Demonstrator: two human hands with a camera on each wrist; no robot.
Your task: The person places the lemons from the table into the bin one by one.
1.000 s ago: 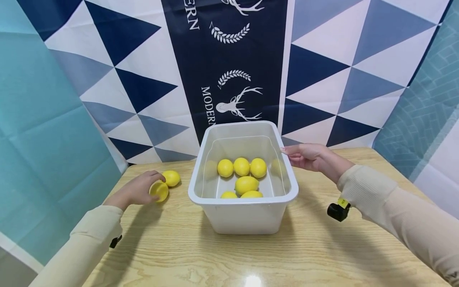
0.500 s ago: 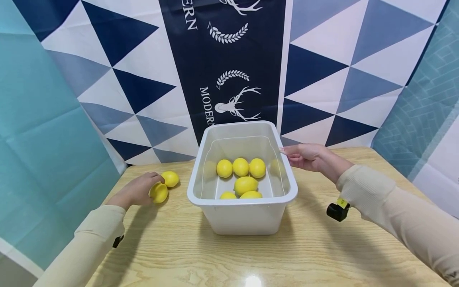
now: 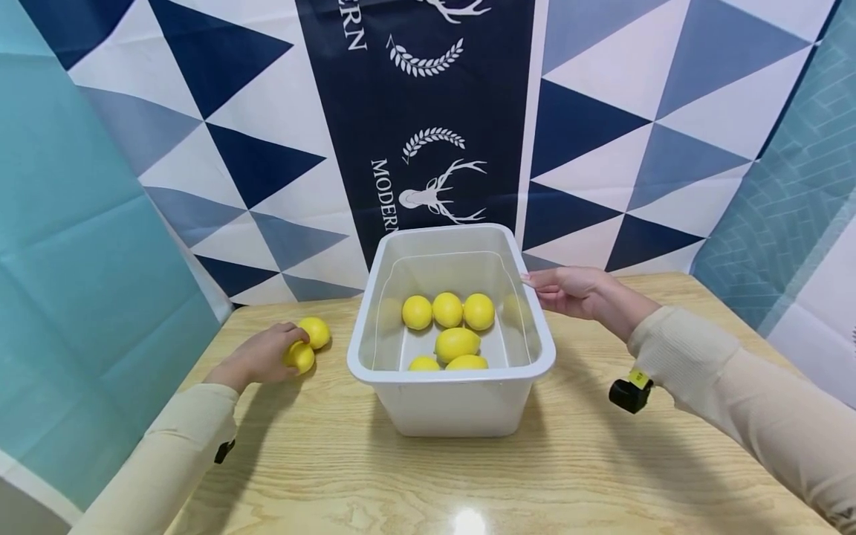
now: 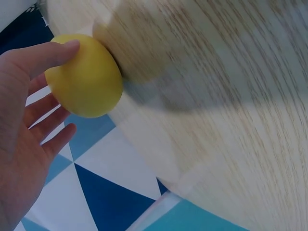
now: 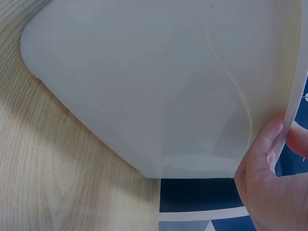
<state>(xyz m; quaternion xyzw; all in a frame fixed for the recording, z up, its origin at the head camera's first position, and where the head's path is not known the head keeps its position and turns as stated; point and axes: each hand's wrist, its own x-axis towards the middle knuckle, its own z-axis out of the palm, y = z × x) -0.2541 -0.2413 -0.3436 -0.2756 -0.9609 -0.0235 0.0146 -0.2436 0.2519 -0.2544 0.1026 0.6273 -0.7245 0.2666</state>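
At the left of the table, my left hand (image 3: pixel 261 357) holds a yellow lemon (image 3: pixel 301 358). In the left wrist view the thumb lies across this lemon (image 4: pixel 86 79), with fingers curled behind it. Just beyond sits another lemon (image 3: pixel 316 331), close to the fingertips. My right hand (image 3: pixel 571 291) pinches the right rim of a white plastic bin (image 3: pixel 455 407). The right wrist view shows fingers against the bin's outer wall (image 5: pixel 125 91) and the thumb over its rim. Several lemons lie inside, three of them in a row (image 3: pixel 448 310) towards the back; the front ones are partly hidden by the near rim.
The bin stands mid-table on a light wood tabletop (image 3: pixel 321 461). Behind it hangs a patterned cloth (image 3: pixel 435 111) close to the table's back edge. A teal cloth (image 3: pixel 100 297) borders the left side. Small black cameras are strapped under both wrists.
My left hand has shifted slightly to the right and now covers more of the lemon it holds. The right hand and the bin stay in place.
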